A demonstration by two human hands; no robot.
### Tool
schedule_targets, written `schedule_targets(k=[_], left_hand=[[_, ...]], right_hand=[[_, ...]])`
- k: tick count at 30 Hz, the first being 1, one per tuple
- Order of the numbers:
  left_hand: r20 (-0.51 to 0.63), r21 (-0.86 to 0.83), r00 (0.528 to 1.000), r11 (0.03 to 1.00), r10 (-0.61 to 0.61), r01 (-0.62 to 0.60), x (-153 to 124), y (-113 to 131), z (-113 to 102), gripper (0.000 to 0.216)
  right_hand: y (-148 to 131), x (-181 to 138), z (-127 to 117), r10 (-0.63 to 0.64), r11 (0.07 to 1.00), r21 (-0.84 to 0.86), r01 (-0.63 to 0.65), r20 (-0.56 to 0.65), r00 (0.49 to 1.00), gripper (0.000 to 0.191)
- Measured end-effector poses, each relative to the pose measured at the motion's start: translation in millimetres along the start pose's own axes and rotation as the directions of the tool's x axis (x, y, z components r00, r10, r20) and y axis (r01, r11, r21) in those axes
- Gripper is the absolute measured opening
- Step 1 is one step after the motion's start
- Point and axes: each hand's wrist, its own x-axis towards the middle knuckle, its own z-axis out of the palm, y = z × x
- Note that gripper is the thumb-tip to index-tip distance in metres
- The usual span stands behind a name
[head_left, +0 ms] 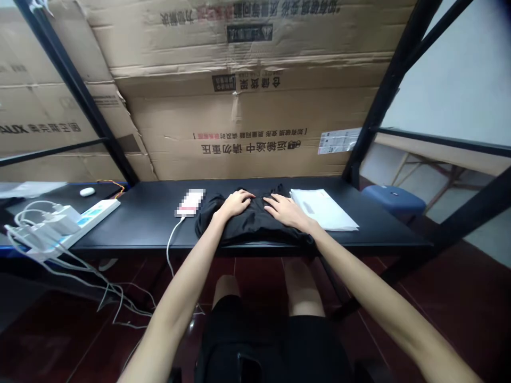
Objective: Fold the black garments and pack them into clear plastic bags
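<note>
A bundle of thin black cloth (257, 222) lies on the dark tabletop, rumpled and slightly glossy; I cannot tell whether it is a garment or a bag. On its left part rests my left hand (236, 203), palm down, with the fingers stretched toward the middle. Opposite it, my right hand (286, 209) lies flat over the right part, fingers spread and pointing left. Both hands press on the fabric from above without visibly gripping it. Close by my right hand is a stack of white sheets or packets (324, 210).
Left of the cloth, a phone (190, 204) is plugged into a white cable. A white power strip (75, 229) with chargers and tangled cords sits at the table's left end. Cardboard (247, 111) stands behind the table (131, 218). A blue stool (394, 201) is at right.
</note>
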Motion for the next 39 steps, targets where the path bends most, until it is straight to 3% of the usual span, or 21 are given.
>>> schedule_targets(k=[20, 39], left_hand=[[-0.016, -0.006, 0.996, 0.996, 0.090, -0.090, -4, -3, 4, 0.039], [-0.001, -0.008, 1.000, 1.000, 0.015, -0.015, -6, 6, 1, 0.039]], right_hand=[[-6, -8, -3, 0.029, 1.000, 0.010, -0.029, -0.027, 0.999, 0.062], [-3, -10, -5, 0.028, 0.998, 0.050, -0.027, -0.017, 0.999, 0.060]])
